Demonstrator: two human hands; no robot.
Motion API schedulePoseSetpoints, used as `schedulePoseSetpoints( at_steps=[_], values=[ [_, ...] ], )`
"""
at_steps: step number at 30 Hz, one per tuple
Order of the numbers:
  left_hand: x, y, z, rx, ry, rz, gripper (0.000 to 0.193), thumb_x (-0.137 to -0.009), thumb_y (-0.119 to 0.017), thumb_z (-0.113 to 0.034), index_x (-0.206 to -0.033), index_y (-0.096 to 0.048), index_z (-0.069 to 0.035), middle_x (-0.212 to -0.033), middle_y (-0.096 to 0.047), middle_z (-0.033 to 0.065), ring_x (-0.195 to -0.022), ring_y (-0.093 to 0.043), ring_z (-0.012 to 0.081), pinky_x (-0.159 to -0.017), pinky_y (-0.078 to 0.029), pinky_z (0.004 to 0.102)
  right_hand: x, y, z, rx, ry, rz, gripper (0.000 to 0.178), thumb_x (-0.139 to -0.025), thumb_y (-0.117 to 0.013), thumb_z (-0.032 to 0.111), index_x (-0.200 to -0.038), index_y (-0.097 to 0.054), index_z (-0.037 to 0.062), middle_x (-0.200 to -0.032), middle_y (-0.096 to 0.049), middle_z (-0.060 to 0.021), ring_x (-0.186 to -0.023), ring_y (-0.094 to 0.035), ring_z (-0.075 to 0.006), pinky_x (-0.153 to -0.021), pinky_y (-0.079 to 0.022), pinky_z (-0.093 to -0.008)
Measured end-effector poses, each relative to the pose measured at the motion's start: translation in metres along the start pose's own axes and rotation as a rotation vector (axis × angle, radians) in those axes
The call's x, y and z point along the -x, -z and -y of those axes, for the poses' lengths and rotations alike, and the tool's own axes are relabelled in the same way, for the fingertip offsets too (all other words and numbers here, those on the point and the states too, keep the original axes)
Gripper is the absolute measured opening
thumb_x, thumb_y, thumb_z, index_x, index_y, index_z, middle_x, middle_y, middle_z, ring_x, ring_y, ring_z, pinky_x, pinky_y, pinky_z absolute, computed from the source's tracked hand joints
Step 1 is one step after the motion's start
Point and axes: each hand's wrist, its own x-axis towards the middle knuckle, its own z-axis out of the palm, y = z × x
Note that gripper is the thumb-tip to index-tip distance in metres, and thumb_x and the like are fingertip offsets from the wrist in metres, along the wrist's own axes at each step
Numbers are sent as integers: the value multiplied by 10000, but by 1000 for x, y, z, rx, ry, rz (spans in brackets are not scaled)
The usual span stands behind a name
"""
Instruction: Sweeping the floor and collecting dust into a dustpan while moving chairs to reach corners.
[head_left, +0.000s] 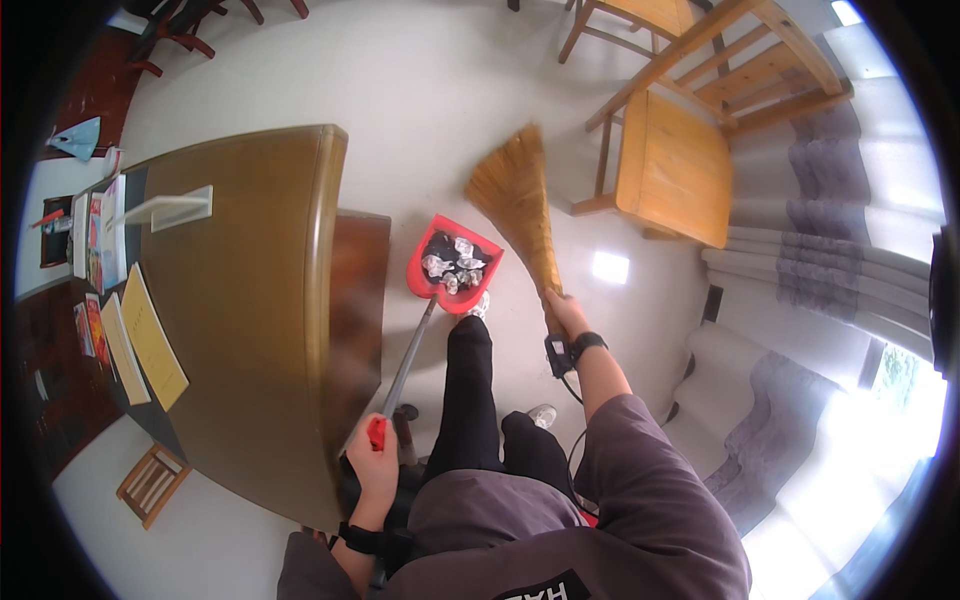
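My left hand (374,462) is closed around the red-tipped end of a long grey handle. That handle runs forward to a red dustpan (414,270), which sits low by my foot. Crumpled white and dark scraps (458,262) lie inside the pan. In my right hand (570,316) is a straw broom (515,195), gripped near the narrow top of its straw body. The broom's wide bristles fan out over the floor, ahead and to the right of the dustpan, apart from it.
A brown desk (240,300) stands close on my left, with books, a yellow booklet (155,335) and a clear stand on it. Wooden chairs (675,165) are at the far right. Grey-and-white curtains (800,260) hang along the right, and a small wooden chair (152,485) is behind the desk.
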Motion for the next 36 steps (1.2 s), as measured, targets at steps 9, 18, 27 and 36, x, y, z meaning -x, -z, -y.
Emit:
schedulePoseSetpoints(
  at_steps=[9, 18, 27, 36],
  values=[
    [167, 11, 3, 69, -106, -238, 86, -833, -575, -68, -863, -553, 10, -660, -519, 40, -597, -477, 95, -567, -415, 242, 97, 48, -246, -83, -28, -29, 549, -790, -547, 461, -940, -596, -65, -788, -616, -127, -674, -597, -215, -588, -470, -344],
    [279, 10, 8, 39, -286, -292, 146, -854, -569, -99, -922, -558, 29, -728, -590, 71, -668, -550, 111, -658, -450, 247, 309, 98, -409, 199, -195, -50, 654, -742, -458, 555, -1046, -602, -6, -1076, -580, -238, -1065, -530, -357, -896, -417, -401],
    [228, 2, 25, -214, -595, -12, 187, -815, -608, -127, -931, -563, 14, -720, -596, 155, -629, -587, 233, -617, -465, 304, 347, 142, -532, -466, -234, 78, 498, -714, -688, 412, -857, -585, -54, -688, -590, -106, -540, -578, -211, -467, -459, -312],
    [158, -31, 8, -452, -765, 475, 162, -768, -616, -113, -883, -565, -12, -750, -601, 180, -672, -604, 302, -607, -476, 352, 390, 144, -580, -415, -139, -75, 519, -641, -748, 233, -1003, -534, -71, -815, -599, -109, -662, -587, -191, -579, -480, -315]
  ],
)
